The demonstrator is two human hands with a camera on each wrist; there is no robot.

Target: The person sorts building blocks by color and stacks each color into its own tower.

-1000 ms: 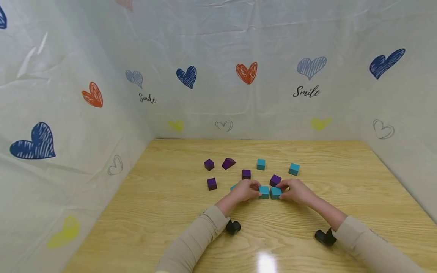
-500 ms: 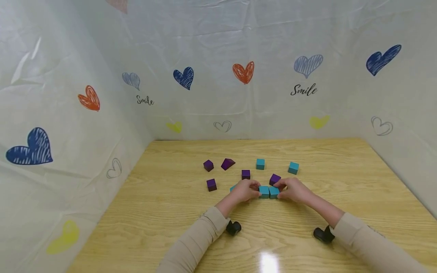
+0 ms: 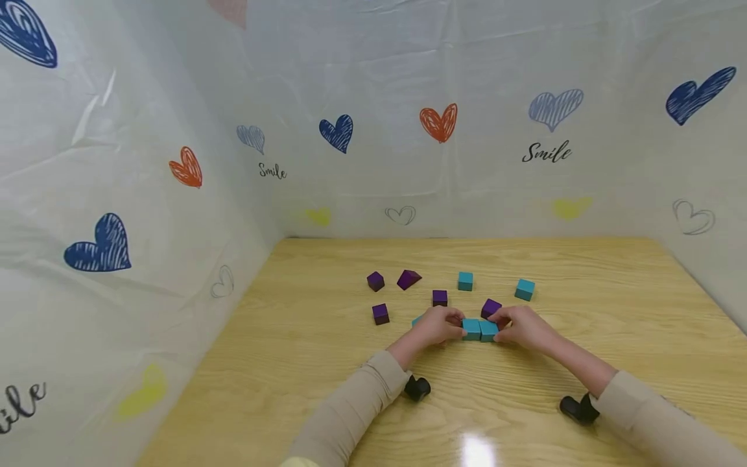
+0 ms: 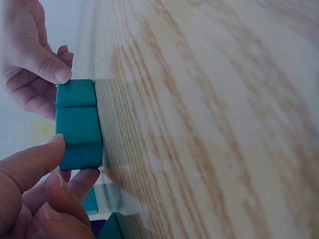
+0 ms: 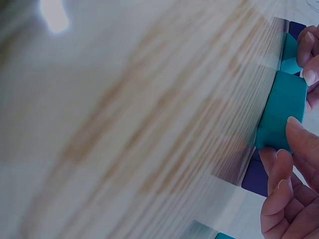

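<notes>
- Fingers [image 4: 35, 162] of the left hand [image 3: 436, 325]: narrow, pinching the left blue cube [image 3: 471, 329] near its outer end.
- Right hand [image 3: 528, 329]: fingers likewise narrow, pinching the right blue cube [image 3: 489, 331] from the opposite side.
- Pair of cubes: side by side and touching on the wooden table [image 3: 513, 428]; this joining appears complete, release not yet made.
- Just behind the pair: a purple cube [image 3: 491, 308], near the right fingertips; behind the left hand, a blue piece [image 3: 417, 320], mostly hidden, its shape uncertain.
- Farther back: two loose blue cubes [image 3: 465, 281], well apart, and a purple wedge [image 3: 409, 279], all apparently unused so far.
</notes>
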